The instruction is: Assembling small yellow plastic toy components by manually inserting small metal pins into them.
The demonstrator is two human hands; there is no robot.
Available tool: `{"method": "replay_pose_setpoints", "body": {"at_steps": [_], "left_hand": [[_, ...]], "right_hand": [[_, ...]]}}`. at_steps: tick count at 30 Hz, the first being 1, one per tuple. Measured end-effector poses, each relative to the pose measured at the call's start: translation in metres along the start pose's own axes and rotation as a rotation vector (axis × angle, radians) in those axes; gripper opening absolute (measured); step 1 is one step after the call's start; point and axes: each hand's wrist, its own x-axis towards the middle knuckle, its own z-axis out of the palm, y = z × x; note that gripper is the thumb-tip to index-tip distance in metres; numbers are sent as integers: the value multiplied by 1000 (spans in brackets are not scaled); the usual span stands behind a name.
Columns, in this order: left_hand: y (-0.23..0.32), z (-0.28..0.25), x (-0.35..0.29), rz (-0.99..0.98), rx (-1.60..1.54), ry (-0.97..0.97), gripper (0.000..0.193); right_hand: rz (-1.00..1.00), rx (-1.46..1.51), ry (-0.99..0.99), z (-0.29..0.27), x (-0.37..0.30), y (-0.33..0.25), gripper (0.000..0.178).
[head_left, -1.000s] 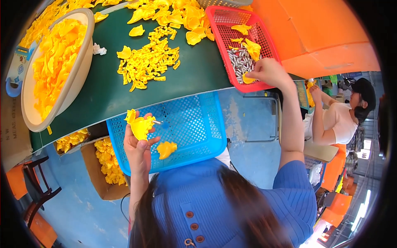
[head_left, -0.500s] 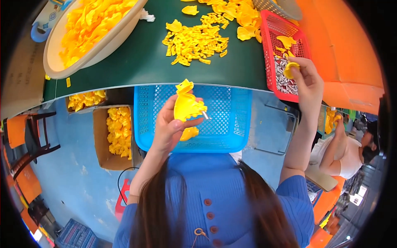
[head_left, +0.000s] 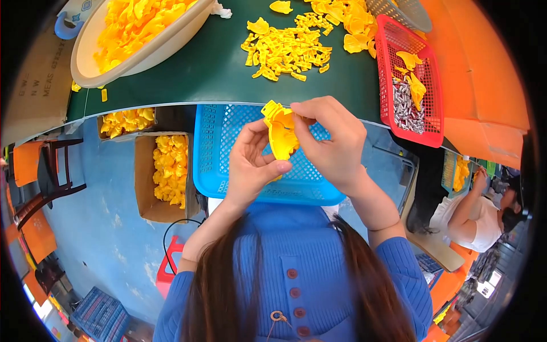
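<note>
A curved yellow plastic part (head_left: 280,137) is held up over the blue basket (head_left: 212,183). My left hand (head_left: 250,162) is closed around its left and lower side, with the thumb in front. From the right, my right hand (head_left: 336,137) pinches at its upper right edge, so both hands meet on it. Whatever sits between the right fingertips is hidden. A little more yellow shows below the left thumb, in the basket. To the right, a red basket (head_left: 411,137) holds short silver metal pins (head_left: 407,111) and several yellow pieces (head_left: 417,91).
On the green table (head_left: 194,74) lie a pile of small yellow pieces (head_left: 290,51) and larger yellow shells (head_left: 356,28). A beige basin (head_left: 159,57) of yellow parts stands left. Below are cardboard boxes (head_left: 148,214) of yellow parts. Another person (head_left: 464,219) sits at far right.
My right hand has come from the red basket over to the yellow part in my left hand. The metal pin beside that part no longer shows. The view has shifted slightly.
</note>
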Motion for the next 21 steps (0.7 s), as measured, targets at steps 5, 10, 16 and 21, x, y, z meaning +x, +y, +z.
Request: {"method": "replay_pose_setpoints", "body": {"at_steps": [5,10,16,21], "left_hand": [[-2,3,3,26,12,31,65],[-2,4,5,15,16,32,65],[-3,5,6,21,41,34,64],[-3,7,7,17,47,35,63]], "right_hand": [[-42,-61,19,2,-2,1,15],[-31,-63,12,1,-2,3,15],[-16,-45,27,-1,1,5,14],[2,-46,-1,1,-1,6,13]]}}
